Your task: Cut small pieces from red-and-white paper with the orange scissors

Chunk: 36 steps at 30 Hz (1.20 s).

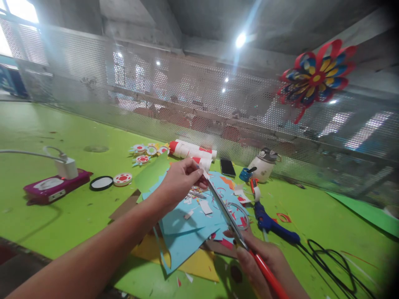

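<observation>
Surface: green table [62, 216], blue paper [183, 232] under both hands.
Left hand [179, 182]: pinching a small paper piece [206, 173].
Right hand [264, 261]: gripping scissors [230, 220], blades at that piece.
Glue gun [271, 224]: just beyond right hand.

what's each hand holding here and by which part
The right hand holds red-handled metal scissors by the handles. The left hand pinches a small white paper strip by its end, at the scissor tips.

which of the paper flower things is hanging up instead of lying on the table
The big red, blue and yellow paper flower on the perforated screen at upper right; the small red-and-white ones lie flat on the green table.
</observation>
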Available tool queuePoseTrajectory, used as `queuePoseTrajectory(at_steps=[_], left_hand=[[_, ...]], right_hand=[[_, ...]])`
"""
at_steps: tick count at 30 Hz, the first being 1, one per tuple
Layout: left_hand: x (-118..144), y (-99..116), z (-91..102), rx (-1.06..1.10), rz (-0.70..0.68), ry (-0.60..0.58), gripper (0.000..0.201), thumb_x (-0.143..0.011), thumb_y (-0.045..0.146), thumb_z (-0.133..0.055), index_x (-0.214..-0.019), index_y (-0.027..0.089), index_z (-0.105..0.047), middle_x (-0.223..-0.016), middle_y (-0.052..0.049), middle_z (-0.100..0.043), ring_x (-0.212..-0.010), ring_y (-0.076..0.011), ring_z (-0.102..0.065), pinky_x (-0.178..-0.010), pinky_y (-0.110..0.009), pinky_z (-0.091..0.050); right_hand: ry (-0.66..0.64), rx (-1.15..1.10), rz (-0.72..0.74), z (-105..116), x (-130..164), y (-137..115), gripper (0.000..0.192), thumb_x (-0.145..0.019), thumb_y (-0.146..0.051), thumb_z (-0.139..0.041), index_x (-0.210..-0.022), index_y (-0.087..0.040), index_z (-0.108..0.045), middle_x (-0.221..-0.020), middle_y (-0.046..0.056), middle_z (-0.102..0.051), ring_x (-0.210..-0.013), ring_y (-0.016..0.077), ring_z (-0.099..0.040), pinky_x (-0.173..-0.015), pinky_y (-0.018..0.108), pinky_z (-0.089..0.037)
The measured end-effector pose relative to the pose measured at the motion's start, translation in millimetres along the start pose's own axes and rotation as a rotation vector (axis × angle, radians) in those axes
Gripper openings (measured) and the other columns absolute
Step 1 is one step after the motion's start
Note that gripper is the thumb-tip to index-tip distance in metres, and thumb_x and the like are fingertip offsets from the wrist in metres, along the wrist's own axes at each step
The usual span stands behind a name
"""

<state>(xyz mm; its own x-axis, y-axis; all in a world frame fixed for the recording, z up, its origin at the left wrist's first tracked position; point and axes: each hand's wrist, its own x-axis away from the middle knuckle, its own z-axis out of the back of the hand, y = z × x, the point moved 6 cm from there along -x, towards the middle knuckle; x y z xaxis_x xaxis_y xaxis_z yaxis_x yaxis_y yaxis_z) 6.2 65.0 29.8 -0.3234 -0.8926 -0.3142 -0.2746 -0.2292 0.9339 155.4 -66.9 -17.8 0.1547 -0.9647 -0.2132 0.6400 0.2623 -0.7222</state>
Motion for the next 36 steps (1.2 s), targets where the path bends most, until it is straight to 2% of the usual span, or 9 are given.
queuePoseTrajectory(at_steps=[11, 14, 18, 22, 25, 31, 36], left_hand=[[3.2, 2.5, -1.5, 0.006, -0.003, 0.012, 0.017, -0.077, 0.015, -0.057, -0.063, 0.017, -0.047, -0.06, -0.002, -0.063, -0.056, -0.0123, -0.062, -0.063, -0.03, -0.052], [3.3, 2.1, -1.3, 0.01, -0.005, 0.025, 0.016, -0.077, 0.014, -0.057, -0.063, 0.016, -0.049, -0.06, -0.002, -0.063, -0.056, -0.0121, -0.062, -0.062, -0.03, -0.052], [3.2, 1.9, -0.9, 0.013, -0.011, 0.025, 0.014, -0.077, 0.014, -0.057, -0.065, 0.015, -0.05, -0.06, -0.001, -0.063, -0.056, -0.0118, -0.062, -0.063, -0.03, -0.053], [2.4, 0.5, -0.8, 0.01, 0.0, 0.019, 0.013, -0.078, 0.015, -0.056, -0.066, 0.016, -0.05, -0.061, -0.002, -0.064, -0.057, -0.012, -0.062, -0.065, -0.03, -0.053], [2.1, -1.6, -1.0, 0.027, 0.017, 0.011, 0.014, -0.079, 0.016, -0.056, -0.067, 0.017, -0.049, -0.061, -0.002, -0.065, -0.057, -0.0124, -0.063, -0.066, -0.031, -0.053], [-1.0, -0.1, 4.3, 0.017, -0.002, -0.002, 0.014, -0.077, 0.017, -0.058, -0.066, 0.017, -0.05, -0.062, -0.002, -0.064, -0.058, -0.0115, -0.061, -0.063, -0.027, -0.052], [-4.0, 3.2, 6.3, 0.01, 0.008, -0.108, 0.014, -0.076, 0.019, -0.059, -0.066, 0.015, -0.051, -0.062, -0.002, -0.063, -0.055, -0.0105, -0.061, -0.063, -0.028, -0.052]], right_hand=[[0.038, 0.06, 0.005, 1.2, 0.0, -9.4, 0.053, -0.09, -0.055, -0.034, -0.1, -0.017, -0.069, -0.06, 0.002, -0.058, -0.05, 0.0147, -0.049, -0.046, 0.023, -0.038], [0.066, 0.039, 0.037, 2.3, -0.2, -12.8, 0.049, -0.09, -0.053, -0.036, -0.099, -0.018, -0.07, -0.063, 0.003, -0.061, -0.055, 0.0161, -0.054, -0.054, 0.024, -0.044], [0.069, 0.018, 0.042, 2.3, 0.0, -14.6, 0.046, -0.09, -0.05, -0.038, -0.097, -0.019, -0.071, -0.06, 0.002, -0.062, -0.052, 0.0156, -0.055, -0.062, 0.025, -0.049], [0.089, 0.005, 0.05, 2.9, 0.2, -17.1, 0.048, -0.09, -0.053, -0.037, -0.095, -0.02, -0.072, -0.078, 0.005, -0.07, -0.067, 0.0192, -0.063, -0.063, 0.024, -0.049], [0.082, -0.024, 0.038, 1.1, -0.6, -16.0, 0.049, -0.09, -0.053, -0.038, -0.095, -0.018, -0.072, -0.08, 0.006, -0.072, -0.072, 0.0206, -0.065, -0.064, 0.025, -0.049], [0.088, 0.007, 0.028, -0.5, -3.0, -12.7, 0.06, -0.087, -0.063, -0.033, -0.096, -0.018, -0.072, -0.063, 0.003, -0.061, -0.058, 0.0165, -0.057, -0.061, 0.026, -0.049], [0.026, -0.021, 0.028, 0.7, -1.9, -13.5, 0.059, -0.087, -0.062, -0.033, -0.098, -0.017, -0.07, -0.052, -0.002, -0.046, -0.046, 0.0127, -0.044, -0.054, 0.025, -0.045]])
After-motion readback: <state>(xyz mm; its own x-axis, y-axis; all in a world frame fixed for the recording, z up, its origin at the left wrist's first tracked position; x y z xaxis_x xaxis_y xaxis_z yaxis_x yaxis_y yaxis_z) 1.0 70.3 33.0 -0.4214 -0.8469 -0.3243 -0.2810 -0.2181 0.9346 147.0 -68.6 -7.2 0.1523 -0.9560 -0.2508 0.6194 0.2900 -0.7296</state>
